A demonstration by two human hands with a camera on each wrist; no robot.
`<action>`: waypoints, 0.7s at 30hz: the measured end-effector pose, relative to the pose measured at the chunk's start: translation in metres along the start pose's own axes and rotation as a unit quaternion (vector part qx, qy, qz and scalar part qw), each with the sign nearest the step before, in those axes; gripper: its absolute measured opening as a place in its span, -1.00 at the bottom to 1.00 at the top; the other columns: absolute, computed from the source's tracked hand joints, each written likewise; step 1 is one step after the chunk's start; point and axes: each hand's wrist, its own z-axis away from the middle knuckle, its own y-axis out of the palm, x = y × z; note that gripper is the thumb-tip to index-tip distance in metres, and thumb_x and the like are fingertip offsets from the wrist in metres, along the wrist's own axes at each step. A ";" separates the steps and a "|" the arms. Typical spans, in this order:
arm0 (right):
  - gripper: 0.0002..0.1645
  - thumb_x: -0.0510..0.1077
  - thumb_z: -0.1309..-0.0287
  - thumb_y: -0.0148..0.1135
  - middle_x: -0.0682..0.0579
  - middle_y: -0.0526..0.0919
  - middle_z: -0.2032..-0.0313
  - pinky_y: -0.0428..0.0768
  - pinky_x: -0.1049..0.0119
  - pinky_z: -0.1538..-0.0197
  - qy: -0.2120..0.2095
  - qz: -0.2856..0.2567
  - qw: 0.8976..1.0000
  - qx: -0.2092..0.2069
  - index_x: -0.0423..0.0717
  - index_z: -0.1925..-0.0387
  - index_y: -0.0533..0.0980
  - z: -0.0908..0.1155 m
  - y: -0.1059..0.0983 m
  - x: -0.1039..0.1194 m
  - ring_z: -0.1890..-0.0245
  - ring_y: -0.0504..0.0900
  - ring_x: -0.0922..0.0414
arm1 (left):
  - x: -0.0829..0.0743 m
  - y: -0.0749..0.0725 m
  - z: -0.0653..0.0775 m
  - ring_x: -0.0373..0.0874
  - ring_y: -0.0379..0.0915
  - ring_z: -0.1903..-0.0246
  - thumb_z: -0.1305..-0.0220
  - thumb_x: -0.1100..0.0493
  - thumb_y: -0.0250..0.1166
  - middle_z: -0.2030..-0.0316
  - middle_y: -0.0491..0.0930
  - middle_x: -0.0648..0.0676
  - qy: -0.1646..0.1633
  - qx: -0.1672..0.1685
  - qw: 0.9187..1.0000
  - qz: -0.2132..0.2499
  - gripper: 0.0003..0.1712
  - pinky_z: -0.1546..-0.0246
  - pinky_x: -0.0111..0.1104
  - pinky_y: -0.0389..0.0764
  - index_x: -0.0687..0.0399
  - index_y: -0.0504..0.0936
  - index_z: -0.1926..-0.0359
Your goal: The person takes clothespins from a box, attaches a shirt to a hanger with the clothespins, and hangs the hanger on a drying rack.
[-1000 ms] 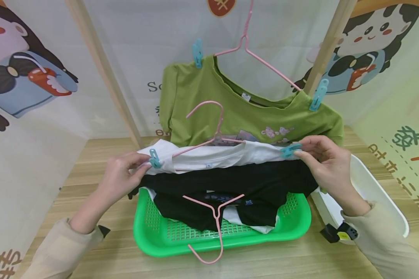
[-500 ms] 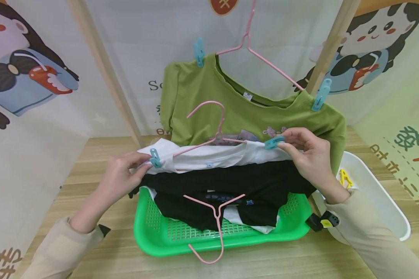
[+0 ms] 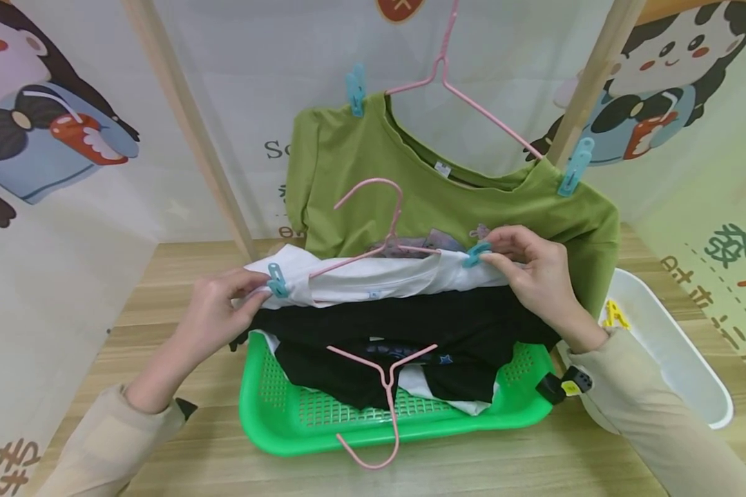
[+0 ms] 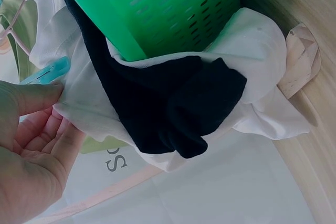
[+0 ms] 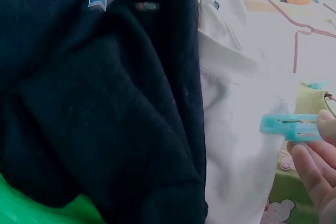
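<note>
A white shirt point(image 3: 404, 276) with a pink hanger point(image 3: 348, 262) in its neck is draped over the green basket. My left hand point(image 3: 220, 304) pinches the white fabric at its left shoulder, as the left wrist view shows. A blue clothespin point(image 3: 277, 279) grips the cloth right beside those fingertips. At the other shoulder my right hand point(image 3: 534, 273) pinches the ends of a second blue clothespin point(image 5: 289, 125) between thumb and fingers. Its tip overlaps the white cloth; whether it bites is unclear. A black garment point(image 3: 410, 317) lies just in front.
Behind hangs a green shirt point(image 3: 342, 172) on a pink hanger, with a blue clothespin at each shoulder. The green basket point(image 3: 286, 438) holds clothes, and another pink hanger point(image 3: 388, 397) lies over it. To the right, a white tray point(image 3: 677, 352) contains yellow clothespins point(image 3: 615, 315). Wooden posts point(image 3: 186, 131) rise behind.
My right hand has moved left along the white shirt's shoulder toward the neck, carrying its blue clothespin. The yellow clothespins in the tray have come into view. My left hand stays put.
</note>
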 end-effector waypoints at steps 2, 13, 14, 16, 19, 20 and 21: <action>-0.75 -0.52 0.12 0.35 -0.16 0.69 0.44 0.54 0.62 0.33 0.007 0.007 1.000 0.009 -0.40 0.31 0.54 0.000 0.000 0.000 0.37 0.57 0.51 | 0.000 0.000 0.000 -0.04 0.60 0.53 0.18 0.61 0.38 0.47 0.65 0.19 0.000 0.000 1.000 -0.001 -0.77 0.52 -0.22 0.65 0.42 0.65 0.40; -0.57 -0.55 0.17 0.36 -0.19 0.68 0.31 0.59 0.52 0.29 0.049 0.035 0.996 0.064 -0.39 0.14 0.53 0.004 -0.008 0.000 0.35 0.65 0.27 | 0.000 0.000 0.001 -0.07 0.59 0.54 0.20 0.61 0.39 0.49 0.65 0.17 0.008 -0.004 1.000 -0.004 -0.77 0.52 -0.24 0.64 0.40 0.65 0.41; -0.58 -0.52 0.16 0.37 -0.18 0.69 0.31 0.61 0.46 0.28 0.054 0.056 0.994 0.077 -0.38 0.15 0.54 0.005 -0.009 0.001 0.36 0.67 0.20 | 0.000 0.000 0.001 -0.07 0.59 0.54 0.20 0.61 0.39 0.48 0.65 0.18 0.007 -0.004 1.000 -0.003 -0.77 0.52 -0.24 0.64 0.41 0.65 0.41; -0.63 -0.46 0.11 0.38 -0.18 0.68 0.29 0.63 0.31 0.27 0.069 0.098 0.986 0.114 -0.36 0.16 0.56 0.006 -0.011 0.002 0.36 0.67 0.05 | 0.000 0.000 0.001 -0.07 0.59 0.54 0.20 0.61 0.39 0.48 0.65 0.18 0.007 -0.004 1.000 -0.002 -0.77 0.52 -0.24 0.64 0.41 0.65 0.41; -0.71 -0.35 -0.01 0.34 -0.21 0.66 0.25 0.58 0.14 0.29 0.099 0.145 0.968 0.180 -0.37 0.17 0.57 0.007 -0.014 0.004 0.38 0.62 -0.02 | 0.000 0.000 0.002 -0.07 0.59 0.54 0.19 0.61 0.38 0.48 0.65 0.17 0.006 -0.002 1.000 0.000 -0.77 0.52 -0.24 0.65 0.40 0.66 0.41; -0.73 -0.33 -0.04 0.32 -0.21 0.65 0.25 0.55 0.13 0.30 0.108 0.155 0.962 0.196 -0.36 0.18 0.57 0.007 -0.015 0.005 0.37 0.60 -0.02 | 0.000 0.000 0.002 -0.08 0.59 0.54 0.19 0.61 0.38 0.48 0.65 0.17 0.008 -0.001 1.000 -0.001 -0.77 0.52 -0.24 0.64 0.39 0.66 0.41; -0.75 -0.30 -0.08 0.30 -0.22 0.65 0.23 0.53 0.10 0.30 0.118 0.166 0.957 0.208 -0.36 0.18 0.58 0.007 -0.016 0.005 0.36 0.59 -0.04 | 0.000 0.000 0.002 -0.09 0.59 0.54 0.19 0.61 0.38 0.48 0.65 0.16 0.010 -0.001 1.000 0.000 -0.77 0.53 -0.25 0.64 0.38 0.66 0.42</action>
